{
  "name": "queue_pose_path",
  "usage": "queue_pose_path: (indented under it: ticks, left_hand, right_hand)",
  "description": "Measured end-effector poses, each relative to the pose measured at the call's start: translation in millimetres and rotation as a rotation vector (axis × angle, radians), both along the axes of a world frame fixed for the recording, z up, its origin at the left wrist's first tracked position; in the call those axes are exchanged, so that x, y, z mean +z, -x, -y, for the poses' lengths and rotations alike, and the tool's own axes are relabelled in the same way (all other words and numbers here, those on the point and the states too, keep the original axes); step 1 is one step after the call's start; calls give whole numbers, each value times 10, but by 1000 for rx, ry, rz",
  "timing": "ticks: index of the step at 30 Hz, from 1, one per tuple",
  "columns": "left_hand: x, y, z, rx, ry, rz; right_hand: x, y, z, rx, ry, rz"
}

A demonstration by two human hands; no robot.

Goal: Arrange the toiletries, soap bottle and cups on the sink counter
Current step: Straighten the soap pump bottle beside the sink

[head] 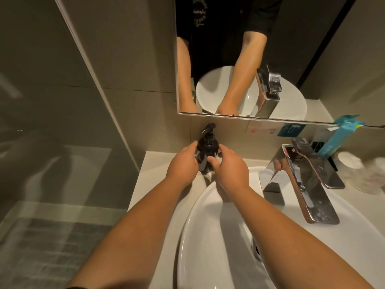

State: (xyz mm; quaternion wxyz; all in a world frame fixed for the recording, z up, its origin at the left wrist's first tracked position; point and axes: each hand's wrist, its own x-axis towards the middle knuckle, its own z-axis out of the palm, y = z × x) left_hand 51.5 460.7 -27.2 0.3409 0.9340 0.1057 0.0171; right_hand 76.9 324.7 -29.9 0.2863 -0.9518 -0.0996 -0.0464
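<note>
A black pump soap bottle (207, 146) stands upright at the back left corner of the sink counter (150, 170), against the wall under the mirror. My left hand (183, 163) wraps its left side and my right hand (229, 167) holds its right side, thumb across the front. The lower body of the bottle is hidden behind my fingers. At the far right, a teal toiletry packet (341, 136) leans in a dark holder, and a white cup (348, 160) sits near it beside blurred clear wrapped cups (375, 174).
A white oval basin (200, 236) fills the counter's middle, with a chrome faucet (306, 178) at its back right. The mirror (229, 59) hangs above, with a glass shower partition (52, 122) to the left.
</note>
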Motion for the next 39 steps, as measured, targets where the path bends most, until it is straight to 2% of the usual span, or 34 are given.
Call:
queue_pose_path:
  ticks: [12, 26, 29, 39]
  left_hand:
    - [-8, 138, 122, 46, 88, 62]
    - [-61, 91, 201, 62, 148, 77]
    - [-72, 62, 201, 105, 123, 69]
    - [-59, 32, 246, 42, 89, 102]
  right_hand:
    - [49, -40, 73, 18, -26, 28]
    - [56, -121, 108, 38, 46, 14]
    - [37, -99, 126, 30, 62, 23]
    - [-18, -130, 122, 26, 91, 59]
